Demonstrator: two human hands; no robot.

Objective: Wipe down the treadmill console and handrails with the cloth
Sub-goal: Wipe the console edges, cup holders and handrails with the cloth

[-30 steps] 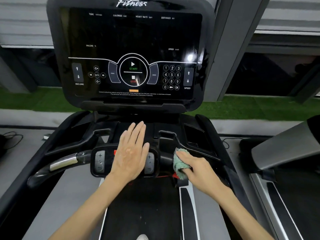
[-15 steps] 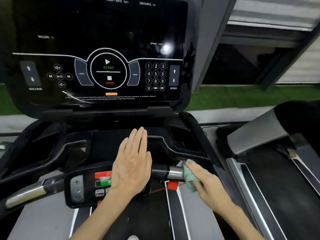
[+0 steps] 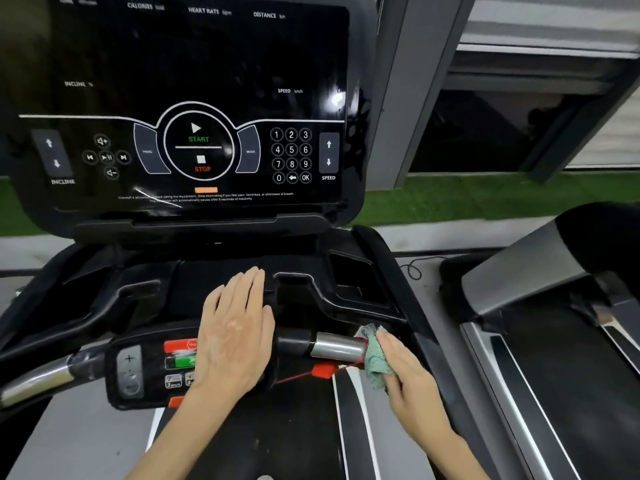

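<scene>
Black gloss plastic takes up most of what I see: the treadmill console (image 3: 194, 109) stands tall with its dark screen, START and STOP in the middle and the number pad to the right. A pale streak near its lower left edge could be a smear or only glare. Below it the handrail (image 3: 337, 346) runs across the front, a black bar with a bare steel sleeve on each side of the control pod (image 3: 138, 372). A second treadmill (image 3: 519, 282) stands just beside on the right. The left hand (image 3: 235, 341) lies flat on the pod, fingers straight and together, holding nothing, as if to brace. The right hand (image 3: 405, 372) grips the cloth (image 3: 375, 358), a small green wad pressed against the outer end of the right steel sleeve. Its fingers (image 3: 389, 344) curl lightly over the top of the wad, which bunches under them and hangs a little below; the thumb is hidden. A red safety clip (image 3: 323, 370) dangles on its cord just under the sleeve. I judge the job to be midway at best: the far left sleeve (image 3: 38, 379) and the console look yet to be wiped, though nothing proves it.
</scene>
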